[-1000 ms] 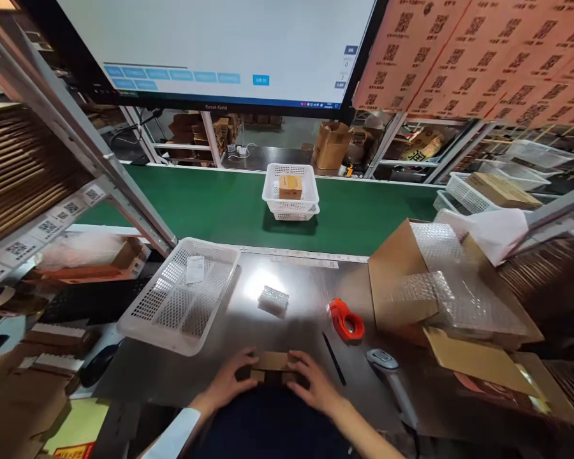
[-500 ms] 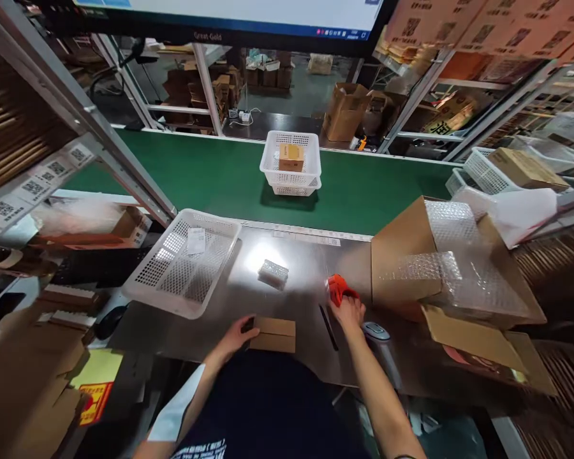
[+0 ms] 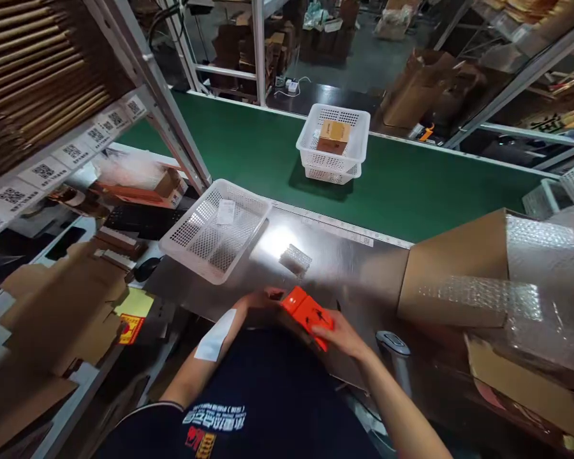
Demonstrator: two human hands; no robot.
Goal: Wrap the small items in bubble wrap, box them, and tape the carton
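Note:
My right hand (image 3: 337, 333) is closed around an orange-red tape dispenser (image 3: 305, 311) with black marks, tilted in front of my body. Beneath the dispenser is a small brown cardboard box (image 3: 293, 324), mostly covered by it. At the box's left end is my left hand (image 3: 263, 298), its fingers curled and partly in shadow, seemingly gripping the box. A small bubble-wrapped item (image 3: 295, 260) lies on the metal table (image 3: 358, 271) beyond my hands. The tip of a thin black tool (image 3: 338, 306) shows just past my right hand.
A white perforated basket (image 3: 220, 274) with a paper slip stands at the left. On the green belt (image 3: 249, 153), stacked white baskets (image 3: 332, 156) hold a small box. To the right are a scanner (image 3: 393, 344) and a large carton (image 3: 454, 274) with bubble wrap.
My right hand has picked up the tape dispenser and brought it left over the small box. My left hand stays at the box. The view has turned downward and to the left.

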